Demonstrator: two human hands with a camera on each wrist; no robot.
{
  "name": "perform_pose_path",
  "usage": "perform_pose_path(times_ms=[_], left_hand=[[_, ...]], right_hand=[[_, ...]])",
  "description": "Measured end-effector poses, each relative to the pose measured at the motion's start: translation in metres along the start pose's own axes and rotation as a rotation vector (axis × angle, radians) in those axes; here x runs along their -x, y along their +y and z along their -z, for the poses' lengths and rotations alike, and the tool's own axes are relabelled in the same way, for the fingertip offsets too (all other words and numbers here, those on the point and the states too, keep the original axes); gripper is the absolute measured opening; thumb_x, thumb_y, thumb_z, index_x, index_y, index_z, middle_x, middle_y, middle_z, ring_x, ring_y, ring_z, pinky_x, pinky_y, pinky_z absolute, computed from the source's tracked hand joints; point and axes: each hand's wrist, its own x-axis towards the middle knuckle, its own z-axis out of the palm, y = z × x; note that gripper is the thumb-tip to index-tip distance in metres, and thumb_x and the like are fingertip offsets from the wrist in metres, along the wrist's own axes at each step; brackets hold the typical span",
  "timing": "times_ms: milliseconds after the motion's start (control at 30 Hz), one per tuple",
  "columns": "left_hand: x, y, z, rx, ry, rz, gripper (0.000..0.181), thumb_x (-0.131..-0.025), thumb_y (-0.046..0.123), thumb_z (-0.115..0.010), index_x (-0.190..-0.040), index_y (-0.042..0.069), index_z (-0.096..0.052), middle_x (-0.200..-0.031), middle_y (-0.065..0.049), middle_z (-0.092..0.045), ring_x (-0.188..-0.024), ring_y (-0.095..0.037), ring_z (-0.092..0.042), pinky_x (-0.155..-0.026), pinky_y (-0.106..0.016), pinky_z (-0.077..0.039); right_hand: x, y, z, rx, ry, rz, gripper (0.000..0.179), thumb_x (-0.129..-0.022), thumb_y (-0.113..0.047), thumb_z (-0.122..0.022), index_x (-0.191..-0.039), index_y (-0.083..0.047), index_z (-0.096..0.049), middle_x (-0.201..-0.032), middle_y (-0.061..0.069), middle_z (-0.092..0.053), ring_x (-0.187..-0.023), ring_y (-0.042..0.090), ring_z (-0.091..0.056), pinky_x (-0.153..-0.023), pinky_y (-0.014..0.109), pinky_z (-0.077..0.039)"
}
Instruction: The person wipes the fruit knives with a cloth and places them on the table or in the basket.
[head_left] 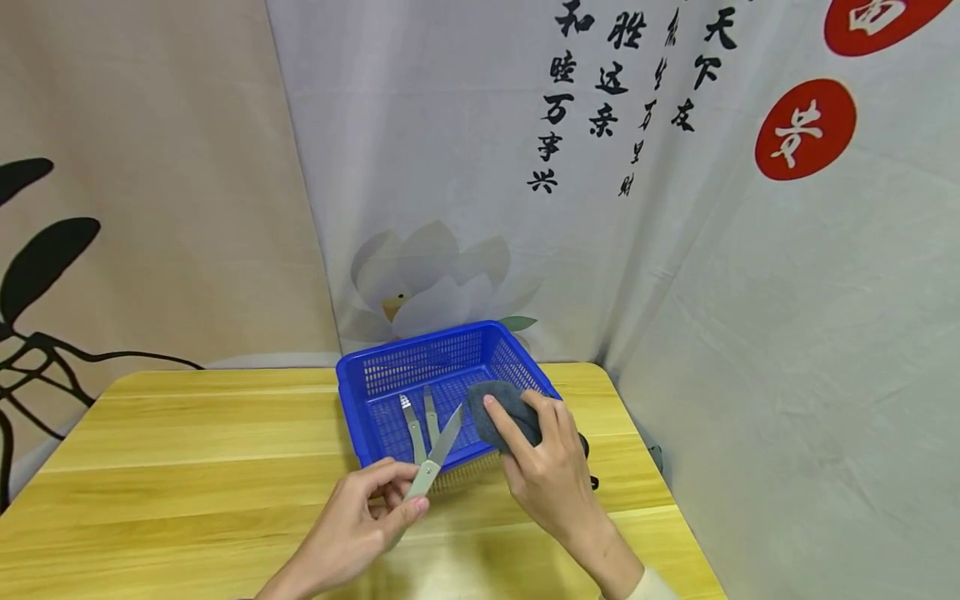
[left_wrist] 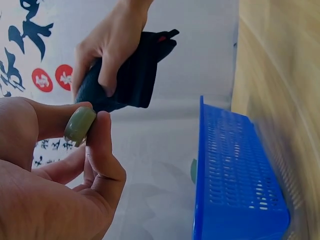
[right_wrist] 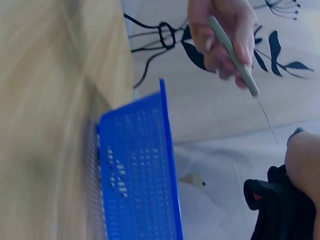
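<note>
In the head view my left hand (head_left: 352, 521) pinches the pale green handle of a knife (head_left: 447, 435) between thumb and fingers. Its metal blade points up and to the right, above the front of a blue plastic basket (head_left: 348, 412). A folded dark grey cloth (head_left: 491, 417) is held by my right hand (head_left: 551, 471), just right of the blade tip and apart from it. Two more green-handled tools (head_left: 415, 429) with metal ends lie inside the basket. The left wrist view shows the handle's butt end (left_wrist: 80, 124); from the right wrist, the blade (right_wrist: 267, 119) appears edge-on.
The basket stands at the back of a wooden table (head_left: 187, 467), near a printed curtain (head_left: 450, 167). Another curtain wall (head_left: 810, 333) runs along the right side. A black object (head_left: 594, 482), mostly hidden behind my right hand, lies right of the basket.
</note>
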Motion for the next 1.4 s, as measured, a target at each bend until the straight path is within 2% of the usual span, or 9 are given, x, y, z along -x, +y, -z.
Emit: perform_pose_path(times_ms=[133, 333, 533, 700, 967, 1133, 1200, 1400], left_hand=[[-0.002, 0.001, 0.000, -0.003, 0.023, 0.026, 0.025, -0.105, 0.014, -0.080, -0.127, 0.001, -0.079, -0.101, -0.006, -0.070, -0.085, -0.002, -0.064, -0.065, -0.022, -0.059], [-0.003, 0.003, 0.000, -0.022, 0.047, 0.033, 0.025, -0.105, 0.016, -0.080, -0.126, 0.002, -0.079, -0.101, -0.005, -0.069, -0.086, -0.003, -0.064, -0.067, -0.022, -0.059], [-0.002, 0.001, -0.001, -0.034, 0.052, 0.008, 0.019, -0.105, 0.013, -0.080, -0.120, 0.002, -0.078, -0.099, -0.004, -0.066, -0.085, -0.002, -0.062, -0.065, -0.022, -0.057], [-0.001, -0.001, -0.001, -0.037, 0.048, -0.024, 0.022, -0.105, 0.013, -0.079, -0.124, 0.001, -0.080, -0.100, -0.004, -0.068, -0.085, 0.000, -0.063, -0.065, -0.022, -0.058], [0.002, -0.001, 0.000, -0.040, 0.026, -0.040, 0.026, -0.106, 0.014, -0.079, -0.129, 0.001, -0.082, -0.099, -0.002, -0.069, -0.085, -0.001, -0.063, -0.064, -0.022, -0.057], [0.003, -0.001, 0.000, -0.026, 0.014, -0.055, 0.025, -0.105, 0.013, -0.079, -0.128, 0.004, -0.084, -0.096, -0.002, -0.069, -0.084, 0.000, -0.063, -0.062, -0.022, -0.055], [0.004, -0.001, 0.000, -0.023, 0.008, -0.068, 0.026, -0.105, 0.012, -0.079, -0.128, 0.001, -0.083, -0.096, -0.002, -0.069, -0.084, 0.000, -0.063, -0.061, -0.022, -0.054], [0.006, -0.001, -0.001, 0.002, -0.014, -0.043, 0.033, -0.104, 0.012, -0.080, -0.133, -0.004, -0.079, -0.096, -0.003, -0.070, -0.084, 0.000, -0.064, -0.062, -0.023, -0.058]], right_hand=[[0.004, -0.016, 0.000, -0.009, -0.016, 0.071, 0.066, -0.092, -0.012, -0.069, -0.157, -0.021, -0.068, -0.131, 0.025, -0.066, -0.111, 0.036, -0.060, -0.093, 0.050, -0.058], [0.011, -0.038, -0.001, -0.030, -0.073, 0.158, 0.068, -0.092, -0.017, -0.072, -0.159, -0.022, -0.065, -0.134, 0.020, -0.066, -0.113, 0.032, -0.060, -0.101, 0.047, -0.059], [0.014, -0.045, -0.003, -0.036, -0.109, 0.180, 0.069, -0.094, -0.021, -0.074, -0.162, -0.024, -0.063, -0.137, 0.020, -0.065, -0.117, 0.032, -0.061, -0.104, 0.047, -0.059], [0.015, -0.042, -0.004, -0.036, -0.103, 0.164, 0.068, -0.094, -0.020, -0.073, -0.161, -0.024, -0.063, -0.136, 0.020, -0.065, -0.115, 0.031, -0.061, -0.104, 0.047, -0.059], [0.010, -0.031, -0.007, -0.038, -0.071, 0.126, 0.080, -0.082, -0.013, -0.084, -0.159, -0.023, -0.066, -0.134, 0.020, -0.066, -0.112, 0.032, -0.060, -0.100, 0.047, -0.059], [0.008, -0.019, -0.008, -0.035, -0.045, 0.100, 0.070, -0.090, -0.012, -0.076, -0.158, -0.022, -0.066, -0.133, 0.022, -0.067, -0.110, 0.033, -0.059, -0.097, 0.050, -0.058], [0.007, -0.014, -0.009, -0.024, -0.041, 0.087, 0.066, -0.093, -0.013, -0.073, -0.159, -0.022, -0.066, -0.134, 0.023, -0.066, -0.111, 0.034, -0.060, -0.096, 0.050, -0.058], [0.002, 0.002, -0.009, 0.003, -0.023, 0.031, 0.064, -0.093, -0.010, -0.072, -0.156, -0.021, -0.068, -0.132, 0.026, -0.065, -0.112, 0.039, -0.061, -0.092, 0.053, -0.059]])
